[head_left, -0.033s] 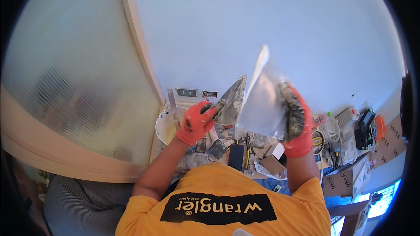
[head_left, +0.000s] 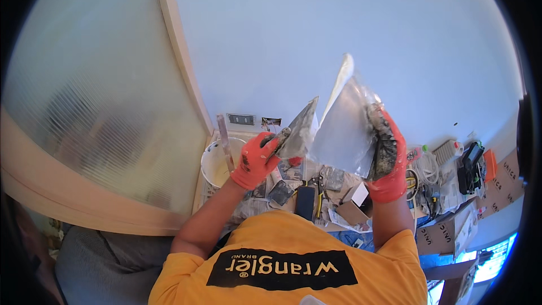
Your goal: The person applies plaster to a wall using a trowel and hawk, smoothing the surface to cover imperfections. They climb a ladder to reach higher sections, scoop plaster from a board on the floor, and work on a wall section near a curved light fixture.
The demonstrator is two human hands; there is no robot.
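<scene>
Both my hands wear red gloves with dark smears. My left hand is closed round the handle of a broad putty knife, its blade crusted with grey plaster. My right hand grips a wide steel plastering blade by its dark, caked back. White putty lies along that blade's upper left edge. The two blades are tilted toward each other in front of the wall, close together; whether they touch I cannot tell.
A white bucket with a stick upright in it stands at the left. A cluttered worktop holds a dark box, pliers and cartons. Ahead is a pale blue wall with a socket; a ribbed glass panel flanks it.
My right hand and the plastering blade have moved slightly to the right, the blade turning a little. My left hand and the putty knife have barely shifted.
</scene>
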